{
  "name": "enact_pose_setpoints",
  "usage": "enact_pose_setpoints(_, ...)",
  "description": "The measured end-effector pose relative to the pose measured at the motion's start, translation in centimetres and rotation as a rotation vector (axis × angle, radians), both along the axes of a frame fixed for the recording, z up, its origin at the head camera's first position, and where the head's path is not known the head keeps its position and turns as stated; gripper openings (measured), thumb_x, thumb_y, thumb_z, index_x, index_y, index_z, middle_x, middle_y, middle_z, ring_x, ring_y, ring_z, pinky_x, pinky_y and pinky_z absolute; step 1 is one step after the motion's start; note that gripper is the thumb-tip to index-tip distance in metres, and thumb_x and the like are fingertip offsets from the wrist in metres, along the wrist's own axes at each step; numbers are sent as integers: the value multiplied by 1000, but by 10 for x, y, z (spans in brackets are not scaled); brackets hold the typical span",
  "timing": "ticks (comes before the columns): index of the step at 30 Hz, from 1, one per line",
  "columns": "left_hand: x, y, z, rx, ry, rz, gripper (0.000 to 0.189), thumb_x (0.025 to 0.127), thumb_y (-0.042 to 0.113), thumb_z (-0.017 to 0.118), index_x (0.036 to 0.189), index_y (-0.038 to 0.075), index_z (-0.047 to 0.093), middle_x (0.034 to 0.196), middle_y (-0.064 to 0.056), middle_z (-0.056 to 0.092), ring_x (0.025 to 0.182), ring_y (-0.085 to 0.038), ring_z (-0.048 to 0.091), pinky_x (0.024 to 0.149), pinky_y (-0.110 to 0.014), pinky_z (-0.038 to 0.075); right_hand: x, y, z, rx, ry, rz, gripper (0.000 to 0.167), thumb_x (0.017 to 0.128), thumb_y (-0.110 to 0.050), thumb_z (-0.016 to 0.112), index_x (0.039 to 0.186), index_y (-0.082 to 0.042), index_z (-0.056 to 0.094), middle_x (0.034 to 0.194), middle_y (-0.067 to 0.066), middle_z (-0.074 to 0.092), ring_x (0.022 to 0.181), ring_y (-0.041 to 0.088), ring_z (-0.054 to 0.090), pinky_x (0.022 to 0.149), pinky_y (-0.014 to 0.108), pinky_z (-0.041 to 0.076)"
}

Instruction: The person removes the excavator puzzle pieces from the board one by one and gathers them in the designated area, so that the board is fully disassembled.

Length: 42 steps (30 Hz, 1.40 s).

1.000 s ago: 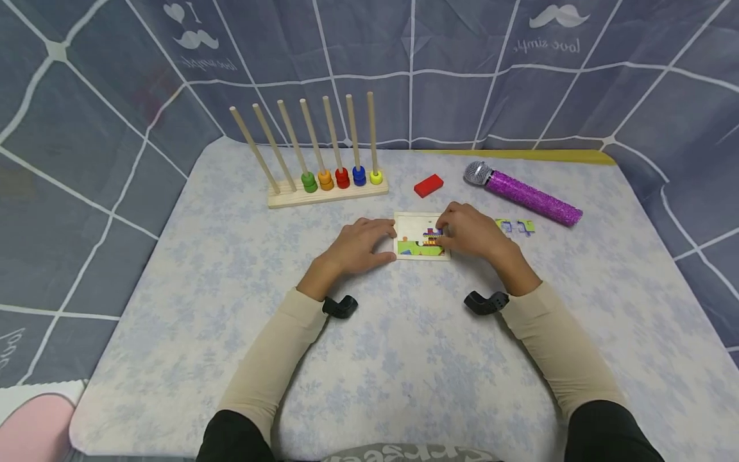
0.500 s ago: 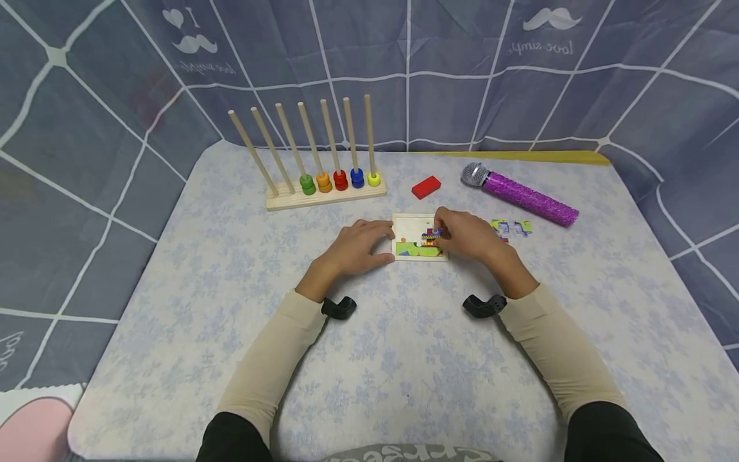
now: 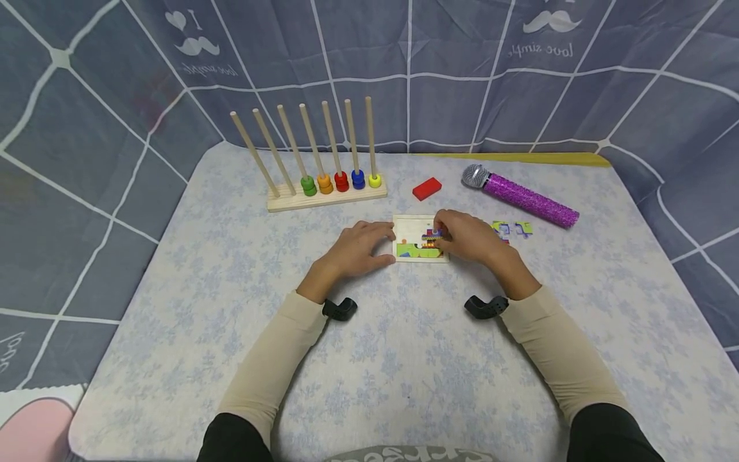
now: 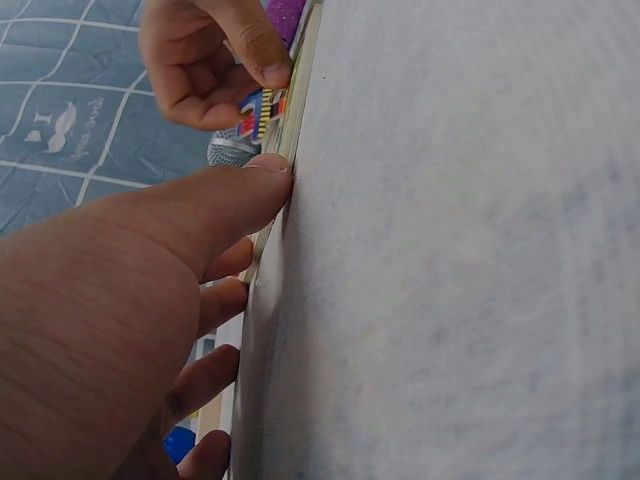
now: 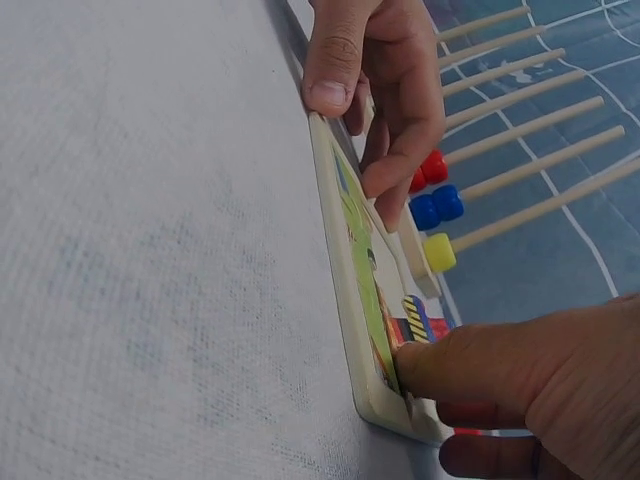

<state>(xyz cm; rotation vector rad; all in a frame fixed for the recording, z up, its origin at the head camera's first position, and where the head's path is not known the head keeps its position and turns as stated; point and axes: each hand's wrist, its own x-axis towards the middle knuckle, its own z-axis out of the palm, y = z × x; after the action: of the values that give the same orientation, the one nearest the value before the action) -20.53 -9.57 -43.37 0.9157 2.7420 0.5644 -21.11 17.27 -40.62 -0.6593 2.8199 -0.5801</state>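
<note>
A shallow framed puzzle board (image 3: 418,260) lies on the table between both hands, green pieces along its near side and bare wood farther up. My left hand (image 3: 360,247) holds its left end, thumb at the near corner and fingers toward the far one. At the right end, my right hand (image 3: 470,237) pinches a puzzle piece (image 4: 262,115) with yellow-black stripes, red and blue, between thumb and fingers. In the right wrist view that striped piece (image 5: 418,320) stands just over the board, partly covered by the thumb.
Loose puzzle pieces (image 3: 523,228) lie right of the board, partly behind the right hand. Behind are a red block (image 3: 427,188), a purple glitter microphone (image 3: 528,200) and a wooden peg stand (image 3: 329,201) with coloured beads. A patterned curtain (image 3: 450,109) hangs behind the table.
My right hand has shifted slightly, its fingers bending more over the striped piece, and more of the loose pieces shows behind it. My left hand stays at the board's left end.
</note>
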Motion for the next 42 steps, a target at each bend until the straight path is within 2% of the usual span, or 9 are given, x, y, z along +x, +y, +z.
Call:
enact_pose_setpoints(9,-2,0,-1,-10,-3,5,47,98,44,66,137,19,59,159,1,40,136,-27,41,101,-53,38,0,-3,2,31,17,6,30,88,-16,77,110,-2,63,95,8,58,84,24,52,73,41,45)
enact_pose_setpoints(17,-1,-1,-2,-8,3,8,47,98,44,66,137,19,59,159,1,40,136,-27,41,101,-52,37,-1,0,0,89,109,40,30,86,-20,78,108,-1,70,94,7,65,81,23,56,71,42,48)
enact_pose_setpoints(21,0,-1,-2,-7,1,6,47,98,45,66,137,19,59,159,1,40,136,-27,41,101,-52,38,-3,5,1,82,134,38,31,87,-22,77,111,-3,72,97,6,69,86,24,60,73,44,50)
enact_pose_setpoints(24,0,-1,-2,-4,0,6,47,98,45,66,137,19,59,159,1,40,136,-27,41,101,-53,37,-5,13,7,61,136,19,33,88,-24,75,114,-4,73,101,7,71,91,25,62,75,46,51)
enact_pose_setpoints(28,0,-1,-1,3,3,-1,47,98,45,66,136,18,59,159,1,40,136,-28,41,100,-53,37,-3,33,19,21,133,-20,34,91,-24,71,118,-4,72,105,11,72,93,27,64,75,49,51)
enact_pose_setpoints(31,0,0,0,-3,2,-1,47,98,45,66,136,18,59,159,0,40,136,-28,41,101,-53,38,4,58,23,0,135,-60,33,92,-23,69,119,-4,71,107,13,72,94,30,66,74,51,52)
enact_pose_setpoints(38,0,1,0,-27,-2,5,47,98,44,66,137,19,59,159,0,39,136,-28,40,101,-53,37,30,127,12,23,101,-175,34,92,-19,72,120,1,70,108,19,71,92,34,65,70,54,51)
enact_pose_setpoints(42,1,2,2,-23,-7,9,46,98,42,67,136,17,59,159,-1,40,136,-29,41,101,-53,37,42,153,7,70,66,-215,36,94,-21,70,122,2,68,106,21,70,90,35,65,68,56,50)
